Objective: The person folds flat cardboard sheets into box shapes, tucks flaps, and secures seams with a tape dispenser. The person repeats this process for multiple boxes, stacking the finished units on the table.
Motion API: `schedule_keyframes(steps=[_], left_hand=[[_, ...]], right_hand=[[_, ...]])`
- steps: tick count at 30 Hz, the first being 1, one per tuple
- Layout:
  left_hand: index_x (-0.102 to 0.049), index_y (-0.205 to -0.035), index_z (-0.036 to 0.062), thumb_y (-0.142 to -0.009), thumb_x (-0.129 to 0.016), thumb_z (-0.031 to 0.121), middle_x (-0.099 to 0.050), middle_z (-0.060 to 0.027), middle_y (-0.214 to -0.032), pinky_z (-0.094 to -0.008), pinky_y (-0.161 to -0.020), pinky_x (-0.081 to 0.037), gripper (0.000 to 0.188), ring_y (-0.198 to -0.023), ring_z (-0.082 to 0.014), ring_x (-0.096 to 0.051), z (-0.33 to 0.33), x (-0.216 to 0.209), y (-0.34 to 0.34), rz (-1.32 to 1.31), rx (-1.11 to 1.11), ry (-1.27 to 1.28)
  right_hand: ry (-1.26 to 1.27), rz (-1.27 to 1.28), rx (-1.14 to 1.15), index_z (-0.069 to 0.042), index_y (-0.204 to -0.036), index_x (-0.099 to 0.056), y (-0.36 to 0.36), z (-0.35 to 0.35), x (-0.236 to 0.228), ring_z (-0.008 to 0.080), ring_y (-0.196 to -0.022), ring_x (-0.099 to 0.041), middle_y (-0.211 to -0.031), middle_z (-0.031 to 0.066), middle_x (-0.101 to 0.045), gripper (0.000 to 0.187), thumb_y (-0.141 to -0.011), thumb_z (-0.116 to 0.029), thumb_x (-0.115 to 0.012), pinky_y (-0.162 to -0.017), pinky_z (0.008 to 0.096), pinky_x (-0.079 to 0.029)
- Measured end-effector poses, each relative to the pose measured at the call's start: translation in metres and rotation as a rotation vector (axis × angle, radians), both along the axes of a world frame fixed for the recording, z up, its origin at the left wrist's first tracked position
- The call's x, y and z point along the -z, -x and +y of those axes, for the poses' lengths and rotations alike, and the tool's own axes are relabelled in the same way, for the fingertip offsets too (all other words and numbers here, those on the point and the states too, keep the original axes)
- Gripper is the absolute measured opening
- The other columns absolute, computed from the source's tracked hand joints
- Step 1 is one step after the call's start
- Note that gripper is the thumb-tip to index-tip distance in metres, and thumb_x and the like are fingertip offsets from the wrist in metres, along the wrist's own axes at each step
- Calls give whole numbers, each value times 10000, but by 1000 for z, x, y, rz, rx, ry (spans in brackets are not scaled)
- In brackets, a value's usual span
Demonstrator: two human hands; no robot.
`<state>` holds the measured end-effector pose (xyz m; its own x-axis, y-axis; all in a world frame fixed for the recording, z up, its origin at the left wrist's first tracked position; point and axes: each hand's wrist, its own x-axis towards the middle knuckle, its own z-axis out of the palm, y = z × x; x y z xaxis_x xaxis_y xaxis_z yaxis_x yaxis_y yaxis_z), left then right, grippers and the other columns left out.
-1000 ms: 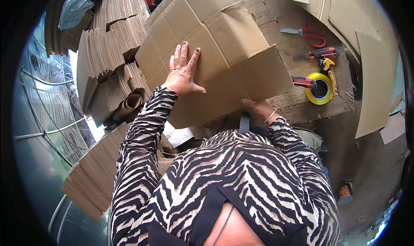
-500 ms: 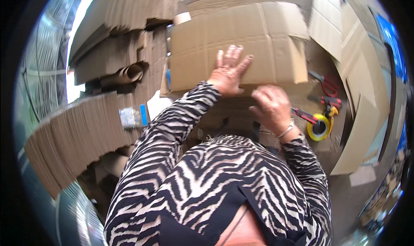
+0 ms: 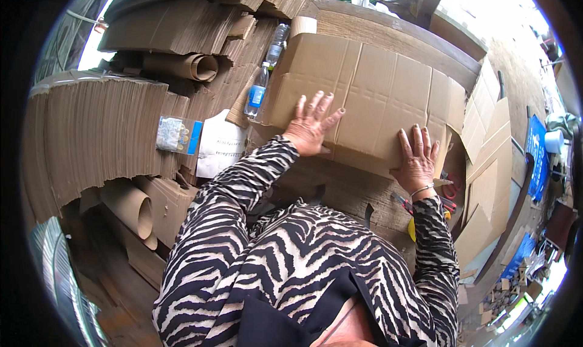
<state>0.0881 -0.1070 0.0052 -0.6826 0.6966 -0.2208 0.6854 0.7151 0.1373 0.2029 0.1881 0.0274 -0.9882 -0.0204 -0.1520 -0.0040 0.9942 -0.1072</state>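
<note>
A large brown cardboard piece (image 3: 376, 85) with crease lines lies folded on the wooden work table (image 3: 346, 192) in front of me. My left hand (image 3: 308, 128) rests on its near left part, fingers spread and palm down. On its near right corner lies my right hand (image 3: 418, 160), also flat with fingers stretched out. Neither hand grips anything. Beside my right wrist, partly hidden by the forearm, are red-handled scissors (image 3: 449, 189) and a yellow tape roll (image 3: 412, 229).
Stacks of flat cardboard (image 3: 97, 134) stand at the left, with cardboard tubes (image 3: 203, 67) among them. Two plastic bottles (image 3: 256, 95) lie left of the piece, near a white paper sheet (image 3: 220, 143). More cardboard sheets (image 3: 489, 171) lean at the right.
My right hand, blurred near the table's front edge before, has moved up and right onto the cardboard and spread flat. The view has turned; my left hand remains on the cardboard.
</note>
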Motion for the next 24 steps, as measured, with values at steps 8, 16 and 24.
schedule_keyframes(steps=[8, 16, 24], left_hand=[[-213, -1530, 212, -637, -806, 569, -87, -207, -1573, -589, -1159, -79, 1130, -1460, -407, -61, -14, -13, 17, -66, -3, 45], [-245, -1512, 51, -910, -483, 613, -177, -202, -1581, -542, -1174, -82, 858, -1471, -357, -130, 85, 28, 93, -39, 21, -97], [-416, -1422, 13, -909, -424, 666, -402, -215, -1467, -423, -1160, -222, 831, -1402, -343, -315, 129, 42, 130, -77, 4, -72]], right_hand=[[-8, -156, -9, -226, -1503, -295, 15, -2, -16, 387, -1457, -140, -1565, 150, -220, 1165, -520, -415, -891, -1142, 636, -126], [14, -153, 3, -264, -1511, -276, 20, -10, -15, 392, -1458, -143, -1562, 156, -219, 1154, -543, -441, -880, -1120, 671, -118], [71, -104, 47, -282, -1487, -336, 17, -7, -10, 387, -1452, -171, -1551, 142, -251, 1084, -555, -388, -878, -1125, 657, -133]])
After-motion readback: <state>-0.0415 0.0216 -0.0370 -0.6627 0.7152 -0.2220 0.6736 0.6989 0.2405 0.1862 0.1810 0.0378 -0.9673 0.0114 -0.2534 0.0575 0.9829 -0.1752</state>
